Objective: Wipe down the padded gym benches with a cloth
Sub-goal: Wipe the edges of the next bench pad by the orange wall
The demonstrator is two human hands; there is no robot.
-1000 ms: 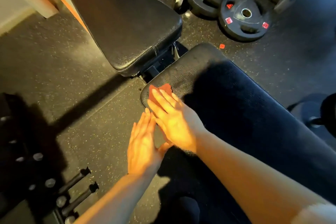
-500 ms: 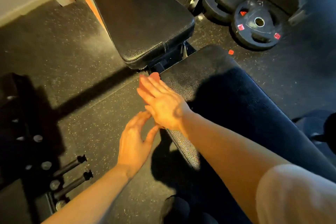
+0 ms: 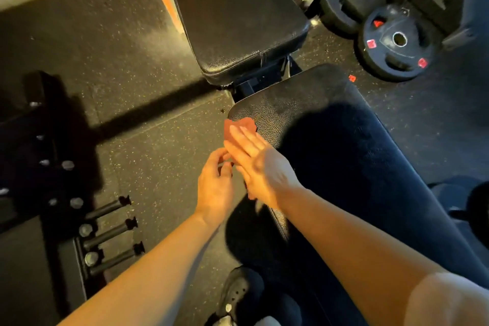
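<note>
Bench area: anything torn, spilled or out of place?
One small thing: a red scrap lies loose on the floor beside the near bench pad, near the weight plate. I see no tears or spills.

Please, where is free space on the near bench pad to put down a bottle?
Free: the pad right of the right hand, up to its far end. Crowded: the left corner, where that hand presses the cloth and the left hand hovers.

Hands together — right [image 3: 260,167] flat, left [image 3: 214,182] curled.

Two bench pads [image 3: 238,16] [image 3: 344,156], one cloth [image 3: 239,126], two plates [image 3: 398,43] [image 3: 344,0].
</note>
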